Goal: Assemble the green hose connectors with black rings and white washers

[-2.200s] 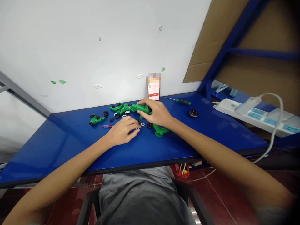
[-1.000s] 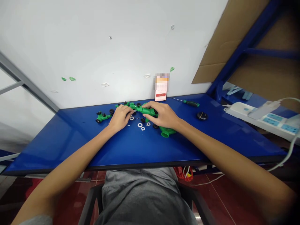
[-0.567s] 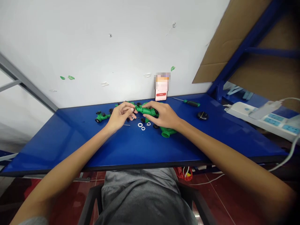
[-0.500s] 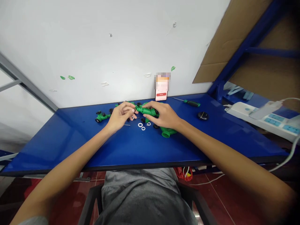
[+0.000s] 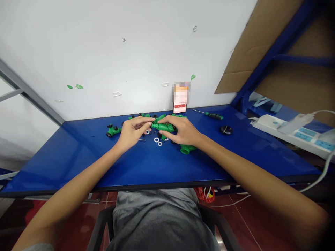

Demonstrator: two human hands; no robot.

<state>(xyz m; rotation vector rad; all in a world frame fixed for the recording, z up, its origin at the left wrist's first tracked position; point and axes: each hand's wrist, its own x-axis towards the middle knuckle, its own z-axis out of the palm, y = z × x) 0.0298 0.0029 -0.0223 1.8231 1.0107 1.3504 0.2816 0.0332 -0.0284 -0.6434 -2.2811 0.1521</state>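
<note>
My right hand [image 5: 180,131] is wrapped round a green plastic pipe fitting [image 5: 160,126] held just above the blue table [image 5: 146,164]. My left hand [image 5: 132,131] pinches at the fitting's left end with thumb and fingertips; what it pinches is too small to make out. Below the hands lie white washer rings [image 5: 157,140] and black rings. Another green fitting [image 5: 186,149] sits under my right wrist, and a smaller one [image 5: 112,131] lies to the left.
A phone [image 5: 180,97] leans on the white wall at the back. A green-handled screwdriver [image 5: 213,115] and a black round cap [image 5: 225,129] lie to the right. A white power strip [image 5: 290,132] with a cable sits at far right under cardboard.
My left hand came up from the washers on the table and met the left end of the fitting. My right hand kept hold of the fitting and tilted it slightly.
</note>
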